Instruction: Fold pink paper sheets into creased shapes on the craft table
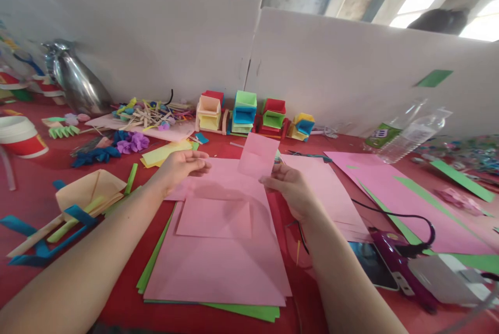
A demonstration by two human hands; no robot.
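above pink sheets (214,271), right hand (291,188) pinches a card (259,155), left hand (183,169) half-curled.

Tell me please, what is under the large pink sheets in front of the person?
Green paper sticks out at the left and near edges of the large pink sheets; the red table shows around them. Whatever lies under their middle is covered.

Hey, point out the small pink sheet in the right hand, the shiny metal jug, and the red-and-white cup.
Small pink sheet (259,155): head view, middle of its face.
Shiny metal jug (82,84): head view, middle of its body.
Red-and-white cup (24,143): head view, on its side.
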